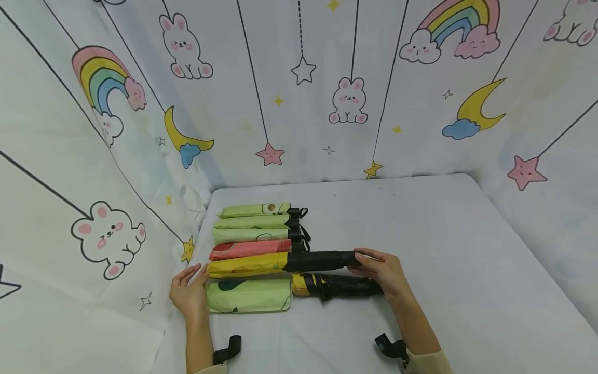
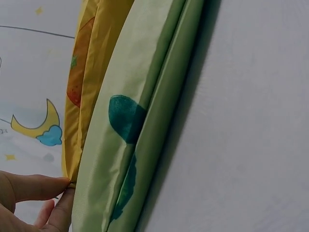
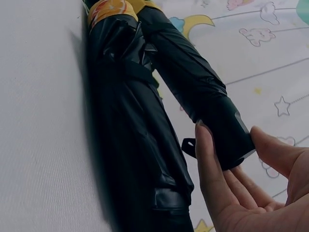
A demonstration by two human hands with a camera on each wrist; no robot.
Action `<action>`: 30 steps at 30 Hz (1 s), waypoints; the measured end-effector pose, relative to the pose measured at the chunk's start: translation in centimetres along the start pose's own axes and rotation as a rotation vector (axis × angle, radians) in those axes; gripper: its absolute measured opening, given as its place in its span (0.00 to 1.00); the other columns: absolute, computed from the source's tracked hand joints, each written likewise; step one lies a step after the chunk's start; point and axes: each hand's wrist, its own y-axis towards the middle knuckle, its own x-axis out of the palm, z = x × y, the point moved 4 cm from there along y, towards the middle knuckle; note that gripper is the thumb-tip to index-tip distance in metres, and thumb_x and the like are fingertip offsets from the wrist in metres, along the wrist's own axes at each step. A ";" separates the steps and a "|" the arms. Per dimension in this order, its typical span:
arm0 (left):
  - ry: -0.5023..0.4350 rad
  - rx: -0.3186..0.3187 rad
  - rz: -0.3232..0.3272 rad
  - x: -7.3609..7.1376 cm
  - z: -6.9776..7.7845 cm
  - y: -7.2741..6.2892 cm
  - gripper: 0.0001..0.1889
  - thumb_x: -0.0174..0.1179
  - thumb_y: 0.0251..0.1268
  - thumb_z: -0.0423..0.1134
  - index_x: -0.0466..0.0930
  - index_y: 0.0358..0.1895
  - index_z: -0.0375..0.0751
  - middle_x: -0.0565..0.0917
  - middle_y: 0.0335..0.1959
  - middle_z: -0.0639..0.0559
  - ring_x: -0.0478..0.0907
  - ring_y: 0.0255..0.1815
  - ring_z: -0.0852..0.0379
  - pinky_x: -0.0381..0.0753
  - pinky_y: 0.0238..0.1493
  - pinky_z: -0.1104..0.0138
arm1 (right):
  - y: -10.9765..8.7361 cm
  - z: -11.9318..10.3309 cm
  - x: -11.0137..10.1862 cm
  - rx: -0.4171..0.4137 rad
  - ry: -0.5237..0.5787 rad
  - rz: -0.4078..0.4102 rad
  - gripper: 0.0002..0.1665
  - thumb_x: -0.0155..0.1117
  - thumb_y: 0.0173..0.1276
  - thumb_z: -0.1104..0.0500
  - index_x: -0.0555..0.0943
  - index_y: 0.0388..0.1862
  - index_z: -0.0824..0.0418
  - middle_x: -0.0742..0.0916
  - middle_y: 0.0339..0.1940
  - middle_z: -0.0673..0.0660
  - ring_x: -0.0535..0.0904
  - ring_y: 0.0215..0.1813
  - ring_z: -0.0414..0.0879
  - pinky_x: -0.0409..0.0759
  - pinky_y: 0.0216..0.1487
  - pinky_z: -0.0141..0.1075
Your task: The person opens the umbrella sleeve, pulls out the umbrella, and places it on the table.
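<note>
Yellow-black umbrella (image 1: pixel 283 263), yellow end in left grip (image 1: pixel 190 293), black in right grip (image 1: pixel 384 271)

From the head I look forward and down across the table (image 1: pixel 420 239). Both wrist views look from close in, sharing the yellow-and-black umbrella (image 1: pixel 261 264): yellow end (image 2: pixel 101 43) upper left in my left one, black end (image 3: pixel 222 130) right of centre in the other.

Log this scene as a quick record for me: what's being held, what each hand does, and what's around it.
held: yellow-and-black umbrella, folded
left hand: pinches its yellow end
right hand: grips its black end
beyond: red umbrella, then three green umbrellas
nearer: wide green bundle; second yellow-and-black umbrella
surface: white tabletop
</note>
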 end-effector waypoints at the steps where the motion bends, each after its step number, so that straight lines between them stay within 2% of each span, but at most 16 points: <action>1: -0.002 -0.004 0.004 0.0 0.0 0.0 0.25 0.68 0.60 0.17 0.73 0.59 0.32 0.83 0.56 0.39 0.91 0.41 0.58 0.87 0.48 0.69 | 0.0 0.0 -0.1 -0.002 0.003 0.002 0.32 0.75 0.70 0.60 0.78 0.65 0.77 0.85 0.59 0.70 0.91 0.48 0.57 0.87 0.55 0.48; 7: 0.004 -0.005 0.001 0.0 -0.1 -0.1 0.25 0.68 0.61 0.17 0.73 0.60 0.32 0.83 0.56 0.39 0.91 0.42 0.59 0.87 0.47 0.70 | -0.2 -0.1 -0.9 -0.011 0.008 0.005 0.32 0.74 0.70 0.60 0.77 0.66 0.78 0.85 0.60 0.69 0.91 0.47 0.56 0.87 0.54 0.49; 15: 0.001 0.014 -0.012 -0.1 0.0 -0.2 0.24 0.68 0.59 0.16 0.73 0.57 0.33 0.82 0.57 0.36 0.91 0.42 0.58 0.87 0.49 0.69 | -0.6 -0.2 -1.7 -0.006 0.004 0.019 0.32 0.75 0.69 0.59 0.78 0.65 0.76 0.88 0.57 0.64 0.91 0.47 0.57 0.87 0.55 0.47; 21: 0.016 0.014 -0.012 0.0 0.1 -0.2 0.24 0.68 0.60 0.17 0.73 0.57 0.33 0.82 0.58 0.35 0.91 0.42 0.58 0.86 0.49 0.69 | -0.8 -0.4 -2.2 -0.030 0.007 0.011 0.32 0.72 0.72 0.61 0.76 0.66 0.79 0.87 0.57 0.64 0.91 0.47 0.56 0.87 0.54 0.48; 30: 0.026 0.000 0.004 -0.1 0.1 0.0 0.24 0.68 0.61 0.18 0.73 0.59 0.34 0.83 0.56 0.40 0.90 0.42 0.60 0.86 0.48 0.70 | -1.2 -0.8 -3.5 -0.042 0.021 0.011 0.33 0.72 0.72 0.62 0.74 0.67 0.81 0.90 0.52 0.60 0.91 0.47 0.55 0.87 0.53 0.48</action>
